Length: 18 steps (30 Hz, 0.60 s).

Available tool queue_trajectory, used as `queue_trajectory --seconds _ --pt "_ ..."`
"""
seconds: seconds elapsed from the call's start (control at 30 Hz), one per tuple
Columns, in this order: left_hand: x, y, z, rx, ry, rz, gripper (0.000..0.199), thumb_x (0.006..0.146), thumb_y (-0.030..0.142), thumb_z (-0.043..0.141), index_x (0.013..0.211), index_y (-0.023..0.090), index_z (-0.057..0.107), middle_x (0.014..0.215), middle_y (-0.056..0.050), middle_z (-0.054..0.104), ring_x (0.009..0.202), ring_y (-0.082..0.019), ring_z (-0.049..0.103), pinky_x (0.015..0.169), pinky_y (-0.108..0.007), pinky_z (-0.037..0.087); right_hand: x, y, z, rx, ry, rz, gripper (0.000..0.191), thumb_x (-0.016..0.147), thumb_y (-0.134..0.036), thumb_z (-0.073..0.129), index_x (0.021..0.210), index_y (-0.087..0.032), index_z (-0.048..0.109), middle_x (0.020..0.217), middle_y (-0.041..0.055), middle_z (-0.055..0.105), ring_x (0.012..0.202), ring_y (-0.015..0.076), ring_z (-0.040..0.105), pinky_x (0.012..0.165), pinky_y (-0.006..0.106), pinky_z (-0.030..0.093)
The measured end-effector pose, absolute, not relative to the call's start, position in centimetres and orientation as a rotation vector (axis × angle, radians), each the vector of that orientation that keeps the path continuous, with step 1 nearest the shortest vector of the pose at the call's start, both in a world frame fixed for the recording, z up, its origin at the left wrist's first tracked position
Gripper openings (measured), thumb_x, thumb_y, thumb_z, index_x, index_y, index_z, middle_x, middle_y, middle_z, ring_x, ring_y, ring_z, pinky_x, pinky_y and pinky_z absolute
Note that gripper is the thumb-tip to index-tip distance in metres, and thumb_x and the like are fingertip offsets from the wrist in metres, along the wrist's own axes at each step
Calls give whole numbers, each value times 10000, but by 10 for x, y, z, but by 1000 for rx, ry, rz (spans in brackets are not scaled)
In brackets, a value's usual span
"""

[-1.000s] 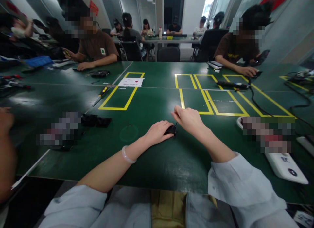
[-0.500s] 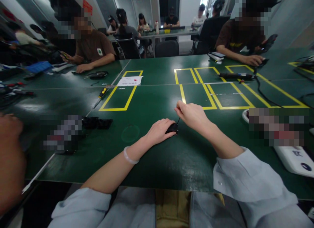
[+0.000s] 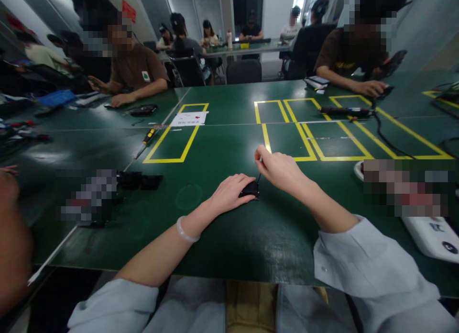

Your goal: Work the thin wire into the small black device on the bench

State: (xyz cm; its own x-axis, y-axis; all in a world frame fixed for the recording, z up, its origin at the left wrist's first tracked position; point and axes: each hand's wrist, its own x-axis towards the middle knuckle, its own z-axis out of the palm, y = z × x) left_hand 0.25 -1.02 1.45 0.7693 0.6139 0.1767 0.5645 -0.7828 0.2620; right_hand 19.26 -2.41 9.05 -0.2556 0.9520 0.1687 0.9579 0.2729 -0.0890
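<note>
A small black object (image 3: 249, 189) rests on the green table (image 3: 229, 242) in front of me. My left hand (image 3: 233, 192) is wrapped over it from the left, fingers on its far side and thumb on its near side. Above its right end, my right hand (image 3: 278, 166) is closed in a pinch around a thin dark tool (image 3: 259, 178). The tool slants down to the black object's right end; most of its upper part is hidden by my fingers.
A yellow-and-black screwdriver (image 3: 148, 137) and white paper (image 3: 189, 118) lie at the far left. Yellow tape rectangles mark the table. A white device (image 3: 435, 235) is at right. Another person's arm (image 3: 12, 247) is at the left edge; two people sit opposite.
Both hands and the black object stay nearly in place. The right hand's fingers have shifted slightly on the thin tool. The other person's arm at the left edge has drawn back a little.
</note>
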Motion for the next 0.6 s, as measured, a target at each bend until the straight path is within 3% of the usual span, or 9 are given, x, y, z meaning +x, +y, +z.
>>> queue_trajectory --seconds 0.2,0.37,0.47,0.6 --pt "-1 -11 17 2755 937 395 479 929 482 476 1318 204 462 1199 -104 567 1080 -257 550 927 -396 440 196 -25 89 -1757 -2334 -21 257 955 -376 330 1048 -210 502 793 46 684 679 190 610 527 265 201" --pt "-6 -7 23 2748 944 517 454 924 447 507 1302 197 491 1184 -93 586 1065 -243 562 922 -391 449 197 -26 91 -1732 -2335 49 251 945 -318 319 1099 -203 480 787 40 679 643 171 582 534 261 214" --pt "-18 -1 40 2672 1022 860 314 964 352 451 1216 194 551 1115 -79 616 1036 -214 575 890 -366 462 196 -27 94 -1729 -2335 75 260 939 -313 311 1101 -200 480 791 46 673 629 163 563 531 263 210" --pt "-42 -6 81 2401 1181 1684 235 984 294 416 1023 181 618 887 -42 606 847 -166 590 788 -331 477 196 -28 95 -1748 -2332 80 260 938 -316 306 1083 -202 489 790 46 665 624 162 552 528 265 207"
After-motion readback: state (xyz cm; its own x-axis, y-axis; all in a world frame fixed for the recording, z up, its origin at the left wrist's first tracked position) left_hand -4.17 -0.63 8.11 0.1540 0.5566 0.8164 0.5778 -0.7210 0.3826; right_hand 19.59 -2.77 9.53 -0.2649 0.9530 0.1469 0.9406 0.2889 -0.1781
